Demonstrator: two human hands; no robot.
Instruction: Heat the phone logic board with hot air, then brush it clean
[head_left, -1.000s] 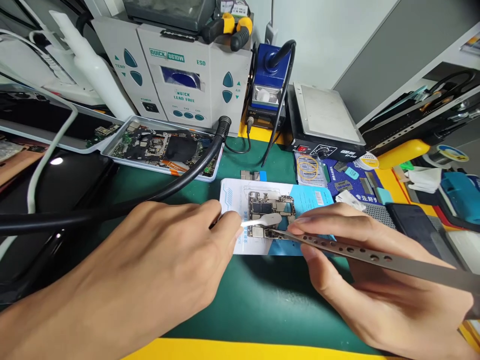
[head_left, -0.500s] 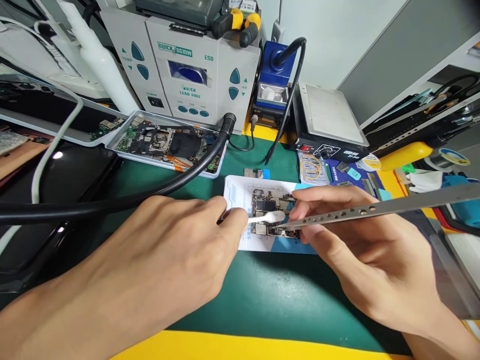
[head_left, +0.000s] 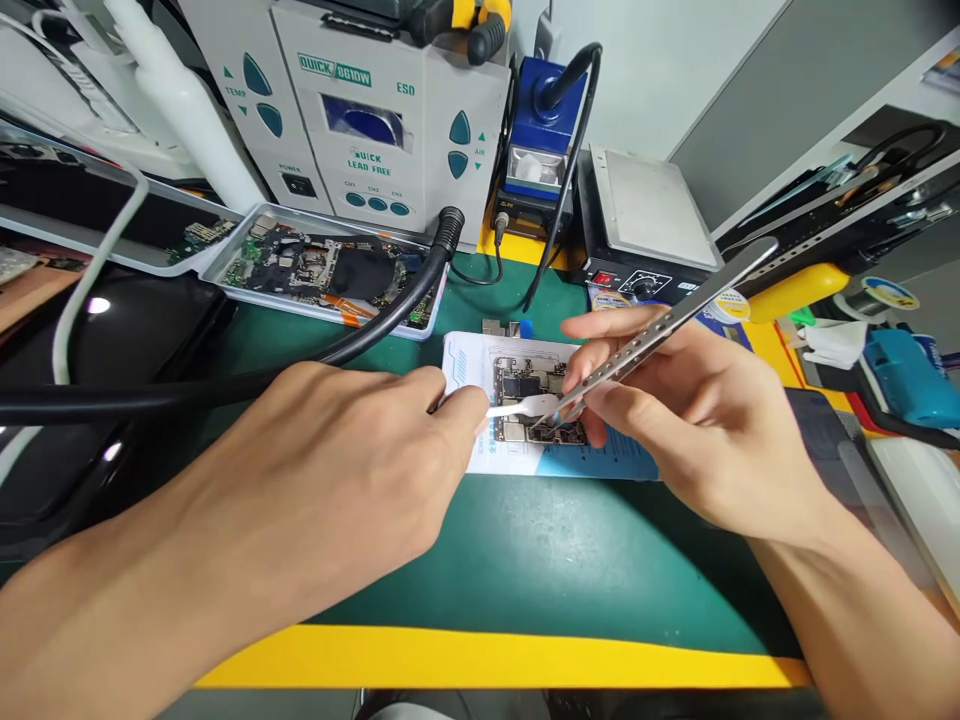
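My left hand is closed on a white cotton swab, whose tip rests over or just above a small circuit board. In my right hand is a pair of metal tweezers with holes along the arms, pinched between thumb and fingers. The tweezer points reach down to the lower part of the board, close to the swab tip. Under the board lies a white and blue printed card on the green mat. My right fingers hide the board's right side.
A hot air station stands at the back, its black hose crossing to the left. A tray of circuit boards, a soldering station and a heating plate line the rear. A dark glossy panel lies left.
My right hand has shifted, and the tweezers now slant more steeply, their rear end turned up and away. The swab stays over the board. The whole view has moved slightly.
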